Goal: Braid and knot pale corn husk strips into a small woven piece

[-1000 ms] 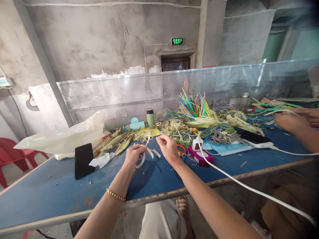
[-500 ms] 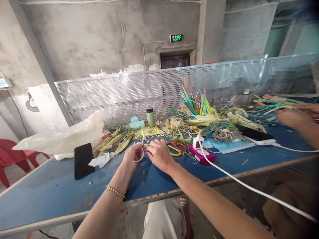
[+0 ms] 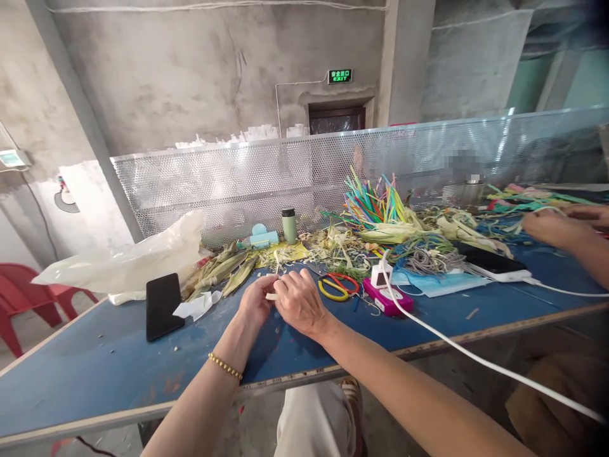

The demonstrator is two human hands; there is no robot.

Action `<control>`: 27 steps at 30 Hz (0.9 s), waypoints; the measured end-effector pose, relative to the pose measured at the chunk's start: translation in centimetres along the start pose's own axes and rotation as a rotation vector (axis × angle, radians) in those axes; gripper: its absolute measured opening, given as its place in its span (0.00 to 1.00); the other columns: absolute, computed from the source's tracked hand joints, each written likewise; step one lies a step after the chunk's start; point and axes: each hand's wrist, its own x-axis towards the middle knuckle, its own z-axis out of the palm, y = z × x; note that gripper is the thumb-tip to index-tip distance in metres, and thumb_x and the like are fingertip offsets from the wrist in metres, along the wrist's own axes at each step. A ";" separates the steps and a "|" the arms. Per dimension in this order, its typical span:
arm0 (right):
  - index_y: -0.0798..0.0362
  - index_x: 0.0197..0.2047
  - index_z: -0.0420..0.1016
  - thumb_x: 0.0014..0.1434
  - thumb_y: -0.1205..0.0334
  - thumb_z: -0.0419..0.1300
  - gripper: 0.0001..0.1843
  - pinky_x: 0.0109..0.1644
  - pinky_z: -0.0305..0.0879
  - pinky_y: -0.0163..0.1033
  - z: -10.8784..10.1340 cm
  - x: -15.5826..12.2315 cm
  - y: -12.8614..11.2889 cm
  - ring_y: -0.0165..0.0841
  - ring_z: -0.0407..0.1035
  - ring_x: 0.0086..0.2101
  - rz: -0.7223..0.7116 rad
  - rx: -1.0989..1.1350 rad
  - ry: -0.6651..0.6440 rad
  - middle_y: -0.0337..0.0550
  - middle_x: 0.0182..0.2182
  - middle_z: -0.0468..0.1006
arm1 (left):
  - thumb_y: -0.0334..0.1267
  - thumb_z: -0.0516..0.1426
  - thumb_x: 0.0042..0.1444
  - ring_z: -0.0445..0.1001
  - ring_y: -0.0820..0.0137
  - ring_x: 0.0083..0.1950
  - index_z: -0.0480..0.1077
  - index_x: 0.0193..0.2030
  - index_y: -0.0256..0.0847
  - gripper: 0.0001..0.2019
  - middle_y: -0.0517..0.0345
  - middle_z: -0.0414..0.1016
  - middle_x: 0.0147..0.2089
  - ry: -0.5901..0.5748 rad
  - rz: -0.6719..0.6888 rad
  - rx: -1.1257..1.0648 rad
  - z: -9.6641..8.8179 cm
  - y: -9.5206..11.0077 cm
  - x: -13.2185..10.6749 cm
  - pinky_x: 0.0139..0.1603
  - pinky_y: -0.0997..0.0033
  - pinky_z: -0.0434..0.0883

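Sitting off past the left end of the blue-topped counter point(image 3: 109, 368) is a red plastic chair point(image 3: 28, 292), and on the counter nearby there's a big cloudy, see-through plastic bag point(image 3: 128, 257). Next along is a flat black rectangular phone point(image 3: 163, 308), with a crumpled bit of white paper point(image 3: 197, 306) just beside it and some dry greenish-tan husks point(image 3: 219, 270) behind.

Then the left hand point(image 3: 257, 303), gold beaded bracelet point(image 3: 225, 366) on the wrist, fingers pinched on a narrow cream-coloured strip point(image 3: 271, 296). That strip sits right where the two hands meet, above the counter, with a bit poking out between them. The right hand point(image 3: 299, 303) comes at it from the other side, back of the hand up, fingers curled and closed on the strip too, though the tips are partly hidden.

Behind the hands stands a pale green bottle with a black lid point(image 3: 288, 227). Just right of the right hand are scissors with red and yellow handles point(image 3: 340, 285), then a magenta box point(image 3: 387, 297) with a white cube charger point(image 3: 380, 276) on it. Further right: a tangle of grey cord point(image 3: 432, 259), a light blue face mask point(image 3: 438, 284), and another person's hands point(image 3: 547, 228) at the far end
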 end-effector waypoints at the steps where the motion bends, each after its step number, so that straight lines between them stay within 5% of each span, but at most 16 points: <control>1: 0.54 0.32 0.69 0.63 0.68 0.54 0.07 0.41 0.49 0.45 0.0 -0.1 0.1 0.37 0.60 0.34 -0.019 0.019 -0.014 0.45 0.30 0.72 | 0.28 0.63 0.41 0.66 0.77 0.20 0.66 0.22 0.37 0.08 0.64 0.69 0.19 0.039 -0.025 -0.023 0.1 0.1 -0.1 0.24 0.76 0.61; 5: 0.54 0.31 0.69 0.64 0.68 0.54 0.10 0.41 0.49 0.44 0.1 -0.4 1.0 0.37 0.61 0.36 -0.104 0.085 -0.035 0.45 0.33 0.72 | 0.27 0.61 0.46 0.65 0.78 0.20 0.68 0.22 0.35 0.06 0.63 0.70 0.19 0.034 -0.040 -0.060 0.3 0.3 -0.4 0.23 0.77 0.60; 16: 0.55 0.43 0.73 0.66 0.69 0.53 0.08 0.44 0.56 0.41 0.6 -0.4 2.0 0.36 0.66 0.37 0.101 0.400 0.137 0.45 0.34 0.76 | 0.27 0.58 0.47 0.72 0.74 0.23 0.73 0.27 0.36 0.03 0.56 0.75 0.22 0.070 -0.081 -0.013 -0.1 0.6 -0.2 0.25 0.76 0.64; 23: 0.52 0.36 0.79 0.62 0.66 0.60 0.06 0.45 0.58 0.40 0.8 -0.2 2.3 0.34 0.69 0.37 0.160 0.537 0.146 0.42 0.34 0.79 | 0.29 0.64 0.41 0.70 0.75 0.23 0.74 0.27 0.35 0.05 0.58 0.75 0.22 0.062 -0.015 0.055 -0.4 0.0 0.3 0.25 0.75 0.61; 27: 0.54 0.32 0.79 0.62 0.63 0.59 0.10 0.40 0.62 0.37 0.8 -0.1 2.8 0.33 0.69 0.34 0.336 0.677 0.166 0.44 0.30 0.78 | 0.34 0.67 0.36 0.73 0.71 0.27 0.75 0.27 0.35 0.09 0.55 0.77 0.26 0.023 0.102 0.184 -0.3 0.0 -0.2 0.25 0.74 0.58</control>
